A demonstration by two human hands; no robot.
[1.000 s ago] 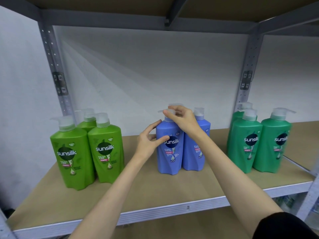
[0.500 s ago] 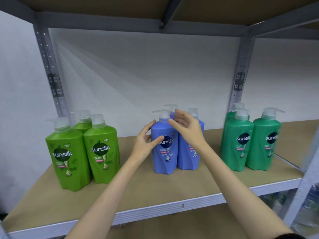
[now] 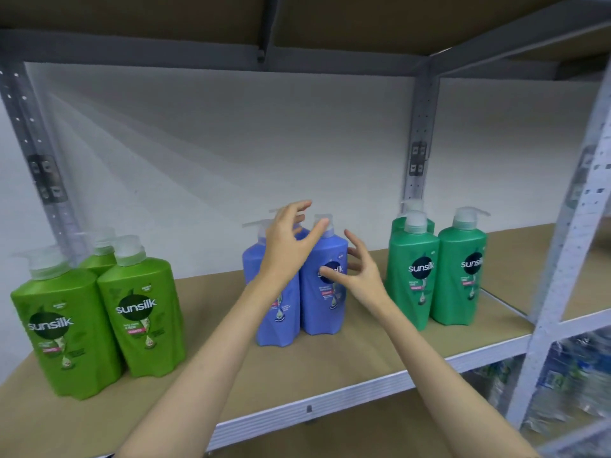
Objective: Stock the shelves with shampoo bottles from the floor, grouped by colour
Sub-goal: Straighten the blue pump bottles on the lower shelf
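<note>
A plain white wall (image 3: 231, 133) stands behind the rack. Grey perforated steel uprights rise at the back left (image 3: 31, 140), the back right (image 3: 419, 133) and the near right (image 3: 568, 246), with dark bracket plates (image 3: 46, 180) fixed on the two back ones, and grey steel beams (image 3: 165, 49) run across the top beneath a brown board (image 3: 347, 18). At lower right, under the shelf level and past the near upright, lies a blurred heap of clear plastic-wrapped packs (image 3: 568, 375) with blue and green showing through, too smeared to make out further.
</note>
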